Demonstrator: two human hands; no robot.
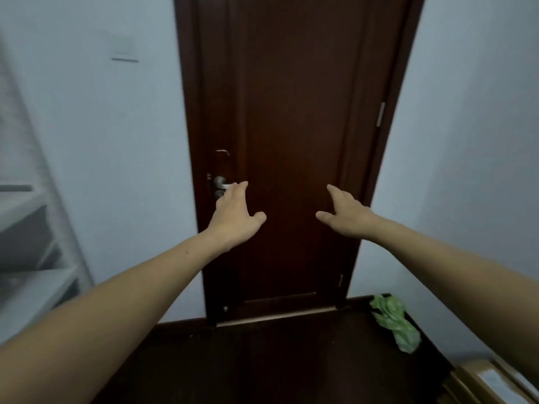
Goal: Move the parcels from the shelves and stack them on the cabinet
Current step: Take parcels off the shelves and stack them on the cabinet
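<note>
My left hand (236, 218) and my right hand (344, 214) are both stretched out in front of me, fingers spread and holding nothing. At the far left edge stands a white shelf unit (32, 290), blurred, with a grey parcel (24, 234) on one of its levels. A cardboard parcel (493, 380) with clear tape shows at the bottom right corner. The cabinet is not something I can make out with certainty.
A dark brown door (291, 126) with a metal handle (221, 185) fills the middle, set in pale blue walls. The floor (277, 360) below is dark. A crumpled green bag (396, 325) lies at the right, near the wall.
</note>
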